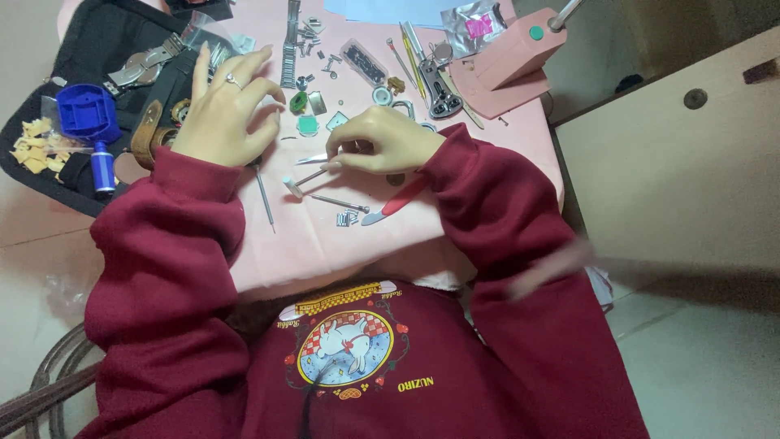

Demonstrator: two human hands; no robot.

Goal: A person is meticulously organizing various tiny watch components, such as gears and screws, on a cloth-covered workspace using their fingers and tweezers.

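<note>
Nearest the wearer, below the maroon sleeves [179,268], the pink table [325,252] lies bare up to a small cluster of metal links [348,218] and a red-handled tool [396,202]. Taking the small white-headed hammer [292,188] as the landmark: the links lie just right of and nearer than its thin handle, and the red-handled tool lies further right, partly under the right wrist.

Just beyond the hammer, the right hand [386,140] rests on the table, its fingers [345,156] pressed together and pinching a slim metal tool [313,159] whose tip points left, just above the hammer's head. A thin screwdriver [263,193] lies left of the hammer, its top under the left hand.

The left hand [223,114], up and left of the hammer, hovers with fingers [252,69] loosely spread and curled, holding nothing that can be made out; a ring sits on one finger.

Beyond the hammer lie a green watch part [299,102] and a teal square piece [308,125]. Further back are a metal watch bracelet [288,57] and a pink press tool [513,57] far right. Far left of the hammer a blue holder [88,112] sits on a black case [89,49].
</note>
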